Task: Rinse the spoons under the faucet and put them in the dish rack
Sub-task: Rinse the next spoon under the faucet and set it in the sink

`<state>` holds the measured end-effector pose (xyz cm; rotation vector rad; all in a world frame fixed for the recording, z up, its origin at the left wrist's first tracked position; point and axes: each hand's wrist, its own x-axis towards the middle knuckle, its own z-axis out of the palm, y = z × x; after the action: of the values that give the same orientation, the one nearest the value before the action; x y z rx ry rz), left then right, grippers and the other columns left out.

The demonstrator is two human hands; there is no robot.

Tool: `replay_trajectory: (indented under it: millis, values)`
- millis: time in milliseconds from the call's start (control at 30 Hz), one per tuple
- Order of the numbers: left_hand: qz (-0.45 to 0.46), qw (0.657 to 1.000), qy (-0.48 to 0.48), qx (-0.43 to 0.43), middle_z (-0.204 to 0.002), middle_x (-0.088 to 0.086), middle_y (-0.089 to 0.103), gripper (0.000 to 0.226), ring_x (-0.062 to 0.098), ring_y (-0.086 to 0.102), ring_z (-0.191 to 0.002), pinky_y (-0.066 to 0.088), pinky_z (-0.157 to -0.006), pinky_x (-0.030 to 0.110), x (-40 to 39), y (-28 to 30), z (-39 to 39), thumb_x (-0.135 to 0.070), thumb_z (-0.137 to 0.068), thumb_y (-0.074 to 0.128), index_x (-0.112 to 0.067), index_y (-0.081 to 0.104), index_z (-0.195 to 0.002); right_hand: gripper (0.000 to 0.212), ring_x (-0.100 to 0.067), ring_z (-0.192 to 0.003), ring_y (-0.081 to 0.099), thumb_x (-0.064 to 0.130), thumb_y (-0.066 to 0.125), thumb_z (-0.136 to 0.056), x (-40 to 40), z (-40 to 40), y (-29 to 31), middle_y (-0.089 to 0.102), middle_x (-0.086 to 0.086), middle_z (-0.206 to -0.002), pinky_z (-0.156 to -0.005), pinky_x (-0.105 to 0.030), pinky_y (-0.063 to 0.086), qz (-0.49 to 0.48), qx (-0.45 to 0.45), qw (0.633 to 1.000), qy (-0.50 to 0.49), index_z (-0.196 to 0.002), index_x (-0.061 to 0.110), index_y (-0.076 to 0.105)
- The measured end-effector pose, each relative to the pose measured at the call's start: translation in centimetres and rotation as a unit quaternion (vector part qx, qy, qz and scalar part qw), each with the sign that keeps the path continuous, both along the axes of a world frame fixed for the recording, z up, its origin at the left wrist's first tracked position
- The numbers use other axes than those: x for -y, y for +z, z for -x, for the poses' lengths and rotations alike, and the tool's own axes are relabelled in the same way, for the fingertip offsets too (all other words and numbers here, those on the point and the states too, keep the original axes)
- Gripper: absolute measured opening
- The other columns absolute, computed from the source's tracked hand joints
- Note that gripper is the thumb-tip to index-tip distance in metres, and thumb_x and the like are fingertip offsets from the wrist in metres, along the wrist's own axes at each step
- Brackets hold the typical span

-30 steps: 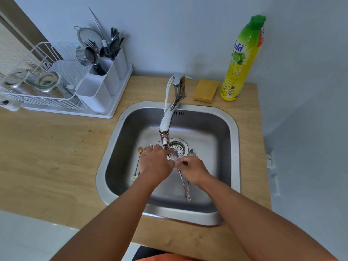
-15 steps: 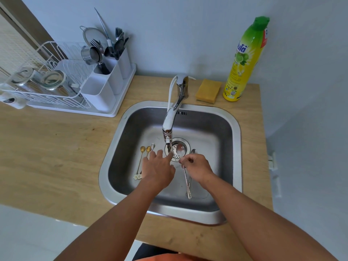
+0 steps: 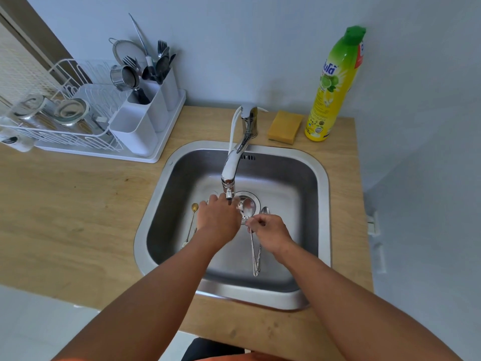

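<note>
My right hand [image 3: 270, 233] pinches the neck of a silver spoon [image 3: 249, 206] whose bowl sits over the drain, just right of the faucet [image 3: 230, 170] spout. My left hand [image 3: 218, 217] rests beside that bowl with its fingers touching it, under the spout. A second silver spoon [image 3: 265, 211] lies in the steel sink [image 3: 322, 204] behind my right hand. A small gold spoon [image 3: 194, 207] lies at the sink's left. The white dish rack [image 3: 86, 142] stands at the back left, its cutlery cups holding forks and spoons.
A yellow sponge [image 3: 285, 126] and a green-capped dish soap bottle [image 3: 335, 87] stand behind the sink at the right. Metal cups [image 3: 70, 112] and a strainer sit in the rack. The wooden counter [image 3: 65, 204] stretches left of the sink.
The spoon's bowl has shifted from directly under the spout to just right of it, over the drain. My left hand moved up toward the spout. The camera drew slightly back.
</note>
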<state>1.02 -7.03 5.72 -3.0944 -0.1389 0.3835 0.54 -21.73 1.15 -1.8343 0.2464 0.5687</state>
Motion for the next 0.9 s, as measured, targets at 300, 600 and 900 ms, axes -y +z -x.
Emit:
replay_trajectory:
  millis: [300,600,900]
  values:
    - [0.541,0.785,0.297,0.062,-0.076,-0.008,0.077,0.009,0.011,0.073,-0.08,0.052,-0.061,0.012,0.7,-0.5,1.2,-0.019,-0.091,0.077,-0.025,0.074,-0.086,0.024,-0.011,-0.074,0.064,0.028,0.068,-0.097,-0.7,0.0,0.1,0.076,0.003,-0.08,-0.074,-0.028,0.048,-0.006,0.008,0.997,0.08,-0.075,0.021,0.077]
    - [0.607,0.665,0.435,0.007,-0.084,-0.008,0.081,0.027,0.015,0.07,-0.094,0.046,-0.08,0.032,0.7,-0.5,0.9,-0.041,-0.1,0.065,-0.023,0.079,-0.085,0.02,-0.014,-0.072,0.067,0.036,0.068,-0.095,-0.8,0.1,-0.7,0.074,0.007,-0.073,-0.069,-0.03,0.051,0.051,0.055,0.993,0.088,-0.081,0.025,0.078]
    - [0.502,0.804,0.283,0.149,-0.082,0.003,0.077,0.008,0.027,0.071,-0.082,0.058,-0.081,0.051,0.2,-0.1,1.7,-0.017,-0.095,0.071,-0.019,0.074,-0.087,0.018,-0.011,-0.075,0.069,0.038,0.068,-0.093,-0.5,-0.9,-0.8,0.074,0.01,-0.076,-0.078,-0.033,0.055,0.041,0.061,0.989,0.125,-0.08,0.029,0.077]
